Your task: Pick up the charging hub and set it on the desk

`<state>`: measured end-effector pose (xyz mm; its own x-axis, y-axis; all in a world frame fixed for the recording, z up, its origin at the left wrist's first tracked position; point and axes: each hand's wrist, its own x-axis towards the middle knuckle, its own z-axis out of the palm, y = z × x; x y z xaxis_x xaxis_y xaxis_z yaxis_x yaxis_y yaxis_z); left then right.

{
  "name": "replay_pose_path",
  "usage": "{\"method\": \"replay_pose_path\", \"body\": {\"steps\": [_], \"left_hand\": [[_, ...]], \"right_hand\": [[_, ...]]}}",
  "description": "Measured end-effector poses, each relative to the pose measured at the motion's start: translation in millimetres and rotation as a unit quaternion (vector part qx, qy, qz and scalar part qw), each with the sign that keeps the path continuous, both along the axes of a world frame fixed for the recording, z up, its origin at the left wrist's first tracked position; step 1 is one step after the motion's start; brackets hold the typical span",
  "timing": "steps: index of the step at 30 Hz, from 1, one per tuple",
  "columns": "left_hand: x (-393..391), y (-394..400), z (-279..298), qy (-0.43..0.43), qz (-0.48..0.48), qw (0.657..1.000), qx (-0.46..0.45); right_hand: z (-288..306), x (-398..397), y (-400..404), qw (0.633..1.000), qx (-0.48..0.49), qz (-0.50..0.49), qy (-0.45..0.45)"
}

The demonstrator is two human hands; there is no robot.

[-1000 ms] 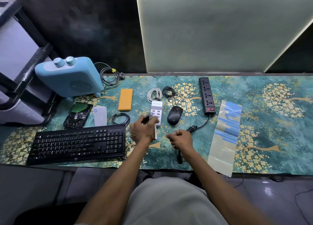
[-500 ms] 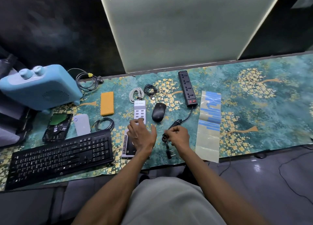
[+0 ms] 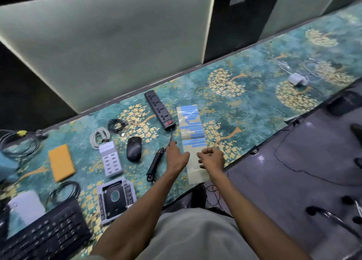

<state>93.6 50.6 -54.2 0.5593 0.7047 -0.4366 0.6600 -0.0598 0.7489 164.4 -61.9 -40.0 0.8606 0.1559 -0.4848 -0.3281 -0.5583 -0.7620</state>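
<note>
My left hand reaches forward with straight fingers, its fingertip at the thin black cord just below the black power strip. The cord's coiled part lies loose on the cloth left of that hand. My right hand hovers with curled fingers over the near end of a clear sheet with blue strips; I see nothing in it. A grey drive caddy lies flat near the table's front edge, apart from both hands.
On the teal flowered cloth lie a black mouse, a white multi-port charger, an orange pad, coiled cables, a black keyboard and a white adapter far right. Chair parts stand at lower right.
My left hand let go of the drive caddy and moved right to the power strip's cord. My right hand released the coiled cord and shifted over the sheet. The view swung right.
</note>
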Motion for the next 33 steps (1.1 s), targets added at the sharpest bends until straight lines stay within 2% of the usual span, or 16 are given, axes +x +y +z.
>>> {"method": "replay_pose_path", "body": {"steps": [4,8,10,14,17,19,23,27,33], "left_hand": [[18.1,1.6,-3.1,0.007,0.006,0.996,-0.093],[30.0,15.3,-9.7,0.030,0.028,0.985,-0.166],[36.2,18.8,-12.2,0.049,0.021,0.988,-0.148],[39.8,25.9,-18.7,0.125,0.040,0.991,-0.039],[42.6,28.4,-19.6,0.111,0.059,0.990,-0.071],[44.5,30.7,-17.4,0.080,0.080,0.988,-0.100],[46.6,34.1,-14.6,0.020,0.123,0.979,-0.159],[45.6,35.1,-37.8,0.024,0.113,0.984,-0.139],[33.8,27.2,-4.4,-0.018,0.098,0.972,-0.215]], "right_hand": [[-8.1,11.9,-2.2,0.999,-0.030,0.026,0.004],[-10.3,15.1,3.4,0.992,-0.051,0.115,0.018],[-9.3,19.7,5.1,0.987,-0.055,0.152,0.019],[-13.4,20.8,7.2,0.982,-0.080,0.172,0.005],[-15.7,21.9,6.4,0.961,-0.206,0.165,-0.085],[-15.2,26.8,7.1,0.956,-0.235,0.156,-0.079],[-20.3,35.4,7.9,0.969,-0.200,0.141,-0.036],[-25.9,33.7,5.1,0.984,-0.130,0.124,-0.011],[-25.8,22.9,5.0,0.985,-0.089,0.149,-0.002]]}}
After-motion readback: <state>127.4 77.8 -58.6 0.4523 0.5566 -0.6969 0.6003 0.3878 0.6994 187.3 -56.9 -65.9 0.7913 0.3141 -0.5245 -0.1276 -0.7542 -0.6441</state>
